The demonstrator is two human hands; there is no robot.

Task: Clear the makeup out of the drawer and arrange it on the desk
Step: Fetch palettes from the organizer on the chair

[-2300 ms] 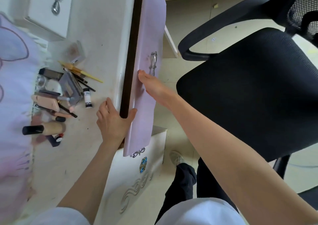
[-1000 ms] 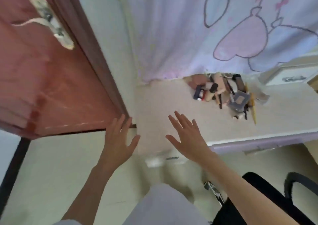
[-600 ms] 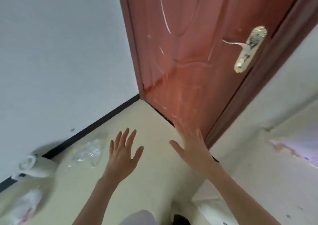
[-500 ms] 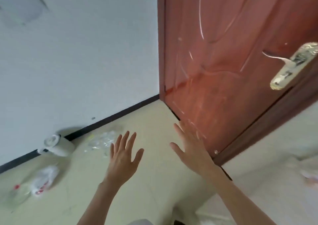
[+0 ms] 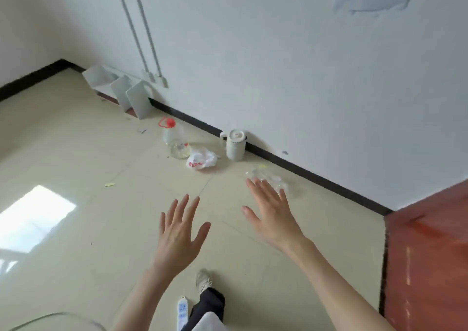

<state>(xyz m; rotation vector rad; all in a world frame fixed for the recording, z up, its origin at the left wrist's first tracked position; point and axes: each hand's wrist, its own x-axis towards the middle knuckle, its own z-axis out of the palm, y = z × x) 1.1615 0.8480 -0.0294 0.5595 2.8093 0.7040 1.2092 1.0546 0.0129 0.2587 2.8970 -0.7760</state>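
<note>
My left hand [image 5: 178, 232] and my right hand [image 5: 272, 215] are both held out in front of me above the tiled floor, palms down, fingers spread and straight, holding nothing. Neither the desk, the drawer nor the makeup is in view. The camera faces a white wall and the floor below it.
Along the wall stand a white kettle [image 5: 235, 144], a clear bottle with a red cap [image 5: 174, 138], a white plastic bag [image 5: 202, 159] and leaning white panels [image 5: 126, 95]. A red door [image 5: 428, 254] is at the right. A power strip [image 5: 182, 310] lies by my foot.
The view has swung left, away from the desk and past the red door to the wall and floor. Both hands left the drawer front and stay spread in the air.
</note>
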